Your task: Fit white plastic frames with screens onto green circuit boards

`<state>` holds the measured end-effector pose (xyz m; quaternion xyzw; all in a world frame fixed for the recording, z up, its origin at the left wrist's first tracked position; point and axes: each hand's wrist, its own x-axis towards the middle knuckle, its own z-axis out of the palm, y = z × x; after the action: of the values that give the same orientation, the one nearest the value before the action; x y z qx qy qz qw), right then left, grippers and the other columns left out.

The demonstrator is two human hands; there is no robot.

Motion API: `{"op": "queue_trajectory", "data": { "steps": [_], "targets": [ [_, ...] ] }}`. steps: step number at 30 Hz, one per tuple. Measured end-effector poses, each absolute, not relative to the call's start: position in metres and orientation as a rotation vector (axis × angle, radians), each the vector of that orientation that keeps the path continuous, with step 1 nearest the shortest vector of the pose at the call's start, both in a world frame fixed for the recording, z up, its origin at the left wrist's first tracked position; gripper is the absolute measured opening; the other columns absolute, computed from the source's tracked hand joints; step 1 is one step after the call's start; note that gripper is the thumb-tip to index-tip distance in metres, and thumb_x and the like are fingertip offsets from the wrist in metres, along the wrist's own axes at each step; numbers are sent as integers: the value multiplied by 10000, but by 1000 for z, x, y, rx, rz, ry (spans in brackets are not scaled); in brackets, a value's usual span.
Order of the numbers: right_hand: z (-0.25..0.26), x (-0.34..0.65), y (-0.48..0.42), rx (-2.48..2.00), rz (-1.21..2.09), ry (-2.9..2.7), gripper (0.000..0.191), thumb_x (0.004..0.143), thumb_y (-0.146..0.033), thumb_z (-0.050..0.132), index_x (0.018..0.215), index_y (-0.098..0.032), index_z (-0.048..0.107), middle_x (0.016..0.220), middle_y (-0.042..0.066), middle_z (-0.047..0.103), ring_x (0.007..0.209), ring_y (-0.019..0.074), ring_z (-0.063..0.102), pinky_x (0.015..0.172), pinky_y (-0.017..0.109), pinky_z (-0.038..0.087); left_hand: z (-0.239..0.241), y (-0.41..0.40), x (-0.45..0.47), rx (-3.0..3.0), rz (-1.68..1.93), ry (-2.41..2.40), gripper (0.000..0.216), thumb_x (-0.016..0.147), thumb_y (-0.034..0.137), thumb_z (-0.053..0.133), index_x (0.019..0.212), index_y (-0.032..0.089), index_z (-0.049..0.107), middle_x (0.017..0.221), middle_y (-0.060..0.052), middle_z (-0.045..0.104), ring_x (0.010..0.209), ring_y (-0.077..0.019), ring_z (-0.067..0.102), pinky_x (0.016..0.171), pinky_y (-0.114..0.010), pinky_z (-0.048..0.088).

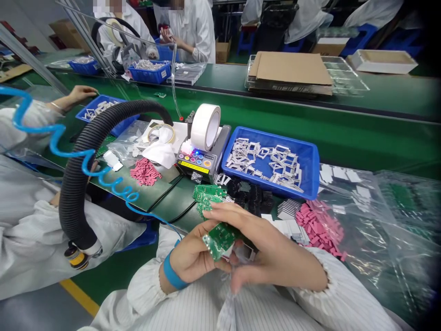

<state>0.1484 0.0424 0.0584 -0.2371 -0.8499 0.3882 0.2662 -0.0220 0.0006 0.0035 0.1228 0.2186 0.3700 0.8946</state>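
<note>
In front of my chest, my left hand (189,257), a blue strap round its wrist, grips a green circuit board (219,240) between thumb and fingers. My right hand (272,243) arches over the same board, its long fingers along the far edge and its thumb lower down on the near side. Between the hands, partly covered, is a small whitish frame-like part (244,252); how it joins the board is hidden. More circuit boards (208,195) lie in a pile just beyond my fingertips. Black parts (253,197) stand to their right.
A blue bin (315,170) holds white frames. Left of it stands a tape dispenser (196,168) with a white roll (206,126). Pink pieces (319,225) and plastic bags (375,248) lie right. A black hose (79,184) and blue coiled tube (89,163) cross the left, beside a co-worker's hand (81,93).
</note>
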Motion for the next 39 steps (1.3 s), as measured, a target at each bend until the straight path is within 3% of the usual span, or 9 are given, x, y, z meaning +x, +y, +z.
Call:
{"op": "queue_trajectory", "data": {
  "steps": [4,6,8,11,14,18,27,33,39],
  "targets": [
    [61,150,42,-622,1168,-2156,301,959,-227,394,1253,-245,456,1208,72,601,1147,146,550,903,270,488,1,0,-23,245,781,379,189,784,232,665,960,164,680,798,-45,738,713,-156,711,592,-197,572],
    [59,149,41,-655,1158,-2131,287,931,-144,414,1179,-263,497,1186,52,615,1151,142,549,904,278,489,1,0,-23,248,793,371,173,795,209,650,958,162,683,765,-45,738,712,-164,715,584,-198,573],
    [57,147,41,-782,1102,-2087,268,880,-184,530,1137,-259,514,1240,67,585,1164,179,542,888,308,503,1,0,-23,249,802,392,183,777,174,663,959,181,686,756,-36,738,694,-162,715,569,-195,570],
    [54,145,43,-993,1024,-2024,316,769,-310,694,1045,-226,565,1034,67,666,828,172,650,613,248,526,3,0,-24,270,817,419,225,729,140,704,946,198,695,739,-26,737,682,-164,714,553,-192,568],
    [53,145,46,-980,1118,-2014,153,843,-308,610,958,-208,604,673,-18,648,499,93,567,437,196,422,3,-1,-25,295,822,428,203,738,204,708,938,174,706,815,-55,748,670,-159,712,544,-193,567],
    [55,145,47,-919,1216,-1984,170,921,-238,473,990,-194,622,634,-29,641,495,79,570,468,178,430,4,-3,-28,338,811,438,309,735,349,706,960,136,711,880,-90,749,665,-161,710,556,-205,569],
    [50,148,62,-761,1207,-2156,194,920,-306,496,907,-178,641,656,-22,623,530,70,517,507,175,386,-3,-2,-29,307,779,355,223,760,273,693,965,194,657,969,-101,747,812,-211,722,622,-232,577],
    [46,146,64,-724,1588,-1982,244,916,-370,488,874,-168,617,647,-26,569,544,75,503,508,179,394,-4,-3,-30,334,783,378,202,776,226,678,964,167,639,995,-111,740,850,-221,717,692,-282,583],
    [40,141,60,-807,1724,-1790,195,879,-346,553,881,-160,611,623,-40,546,507,57,490,465,163,371,-3,-5,-31,355,831,435,176,771,235,681,935,183,642,964,-100,749,813,-198,722,672,-264,576]
  ]
}}
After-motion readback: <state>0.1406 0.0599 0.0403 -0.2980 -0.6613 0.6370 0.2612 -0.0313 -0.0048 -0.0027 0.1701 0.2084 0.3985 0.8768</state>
